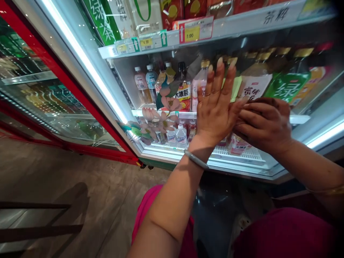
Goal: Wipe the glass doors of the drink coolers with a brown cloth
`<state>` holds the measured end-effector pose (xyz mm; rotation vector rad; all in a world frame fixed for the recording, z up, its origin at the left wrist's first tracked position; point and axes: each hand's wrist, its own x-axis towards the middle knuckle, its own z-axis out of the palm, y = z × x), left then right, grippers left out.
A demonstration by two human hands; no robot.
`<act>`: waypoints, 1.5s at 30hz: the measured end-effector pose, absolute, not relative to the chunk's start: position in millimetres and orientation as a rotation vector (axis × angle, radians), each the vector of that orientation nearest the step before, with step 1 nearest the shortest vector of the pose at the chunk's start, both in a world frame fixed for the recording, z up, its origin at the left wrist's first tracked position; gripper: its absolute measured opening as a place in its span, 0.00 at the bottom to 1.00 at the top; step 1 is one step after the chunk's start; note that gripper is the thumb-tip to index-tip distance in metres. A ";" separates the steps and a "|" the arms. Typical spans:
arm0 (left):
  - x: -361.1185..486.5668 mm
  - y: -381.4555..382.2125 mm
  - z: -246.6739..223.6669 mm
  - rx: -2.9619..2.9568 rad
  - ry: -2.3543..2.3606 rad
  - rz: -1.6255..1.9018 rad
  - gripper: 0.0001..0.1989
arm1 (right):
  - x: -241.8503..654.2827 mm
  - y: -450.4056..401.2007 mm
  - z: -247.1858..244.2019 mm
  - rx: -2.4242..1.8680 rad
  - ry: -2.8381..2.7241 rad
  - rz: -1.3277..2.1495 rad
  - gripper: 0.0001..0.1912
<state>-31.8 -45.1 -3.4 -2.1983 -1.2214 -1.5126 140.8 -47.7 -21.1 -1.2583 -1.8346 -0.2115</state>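
Note:
My left hand (215, 107) lies with its fingers stretched upward against the glass front of a drinks cooler, a pale bangle (196, 159) round its wrist. Beside its thumb, my right hand (264, 123) is closed, its curled fingertips meeting near the left thumb; whatever they hold, if anything, is hidden. To the left of my left hand, pink flower decals (171, 104) with dark and green leaves show on the glass. Behind the glass stand a bottle with a gold cap (200, 80) and a green-labelled bottle (288, 86).
An upper shelf edge (231, 28) carries price tags, and small white bottles (181, 134) stand on the bottom rack. At the left is another cooler with a red frame (88, 107). Dark bars (40, 229) lie above the floor (113, 200) at lower left.

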 end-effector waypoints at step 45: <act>77.1 -8.5 229.9 -1.839 -0.561 -1.391 0.40 | 233.5 -37.5 221.7 -0.542 -1.562 -1.344 0.08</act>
